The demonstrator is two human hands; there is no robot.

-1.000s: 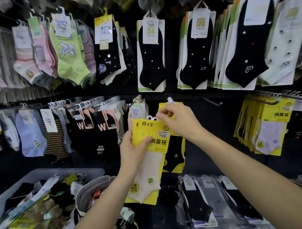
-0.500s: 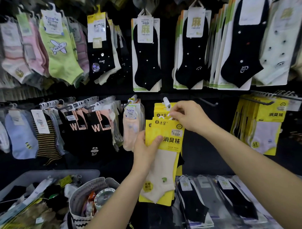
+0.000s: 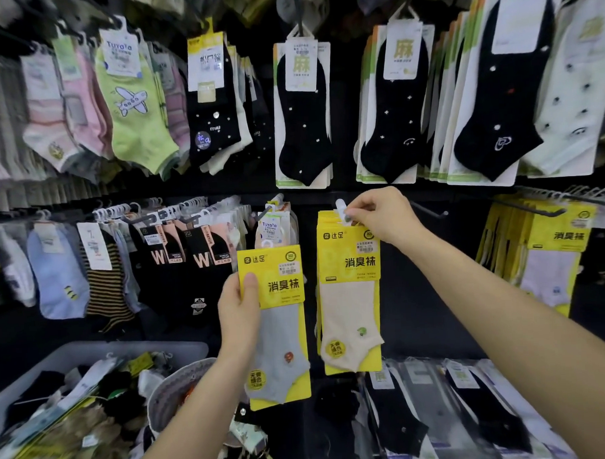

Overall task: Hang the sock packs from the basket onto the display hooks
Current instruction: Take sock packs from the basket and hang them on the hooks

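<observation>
Since the earlier frame, the cream sock pack [image 3: 349, 296] has left the left hand [image 3: 238, 310] and now hangs to the right at the front of a stack of the same yellow cards. A grey sock pack [image 3: 277, 333] is alone in that hand.

The dark display wall [image 3: 410, 315] fills the view, with rows of socks hanging from pegs above and to both sides. More yellow packs [image 3: 542, 255] hang well to the right. At lower left stands the pale basket [image 3: 134, 350], heaped with loose packs. Black sock packs [image 3: 400, 421] lie flat on the shelf below the hands.

The left hand's grip is clamped on the grey pack's upper left edge, thumb on the front, and holds it upright, just beside the hung stack. The right hand [image 3: 383, 216] pinches the cream pack's white hanger, just below the white tip of the hook [image 3: 339, 204].
</observation>
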